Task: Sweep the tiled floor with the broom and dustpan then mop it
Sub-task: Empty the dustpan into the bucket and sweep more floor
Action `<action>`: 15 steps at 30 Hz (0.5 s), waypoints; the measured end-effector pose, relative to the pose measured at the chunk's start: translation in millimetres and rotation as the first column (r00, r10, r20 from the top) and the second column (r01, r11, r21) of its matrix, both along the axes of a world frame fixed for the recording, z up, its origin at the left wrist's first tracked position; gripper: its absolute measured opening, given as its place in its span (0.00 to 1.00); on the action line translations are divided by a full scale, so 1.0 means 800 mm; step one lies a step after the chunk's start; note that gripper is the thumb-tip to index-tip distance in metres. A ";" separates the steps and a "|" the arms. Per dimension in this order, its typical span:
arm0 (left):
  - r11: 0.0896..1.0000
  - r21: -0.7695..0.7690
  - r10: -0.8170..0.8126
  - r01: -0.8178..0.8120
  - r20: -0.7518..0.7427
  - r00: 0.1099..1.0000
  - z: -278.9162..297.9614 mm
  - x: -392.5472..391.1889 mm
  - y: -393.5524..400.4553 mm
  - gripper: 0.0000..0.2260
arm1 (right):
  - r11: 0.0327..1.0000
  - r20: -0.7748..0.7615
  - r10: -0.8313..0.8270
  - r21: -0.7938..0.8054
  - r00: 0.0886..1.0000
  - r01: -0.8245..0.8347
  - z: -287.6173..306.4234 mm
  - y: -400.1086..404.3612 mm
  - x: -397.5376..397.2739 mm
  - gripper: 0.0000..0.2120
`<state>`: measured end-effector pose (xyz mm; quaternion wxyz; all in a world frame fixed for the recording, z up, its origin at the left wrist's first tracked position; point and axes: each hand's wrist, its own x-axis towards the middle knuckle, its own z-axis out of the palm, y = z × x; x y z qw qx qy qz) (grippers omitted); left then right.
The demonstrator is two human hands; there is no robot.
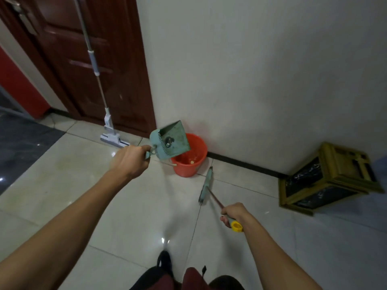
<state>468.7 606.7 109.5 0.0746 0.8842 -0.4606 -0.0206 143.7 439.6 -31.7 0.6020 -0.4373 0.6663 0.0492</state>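
Observation:
My left hand (130, 161) grips the handle of a teal dustpan (171, 142), tilted up over the rim of an orange bucket (189, 164) by the wall. A dark clump of dirt clings inside the pan. My right hand (232, 213) holds the broom handle near its yellow end cap (237, 226). The teal broom head (206, 185) rests on the pale tiled floor (136, 206) just right of the bucket. A flat mop (111, 139) leans against the dark wooden door, its head on the floor.
A wooden-framed stand (328, 181) with dark panels sits against the white wall at the right. A dark brown door (104, 59) stands at the back left. Dark grey floor (23, 143) lies at the far left. My feet show at the bottom edge.

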 end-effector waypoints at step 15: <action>0.718 0.532 -0.589 0.449 0.121 0.799 -0.001 -0.045 -0.127 0.09 | 0.992 0.081 -0.128 -0.001 0.988 0.129 -0.004 -0.033 0.008 0.15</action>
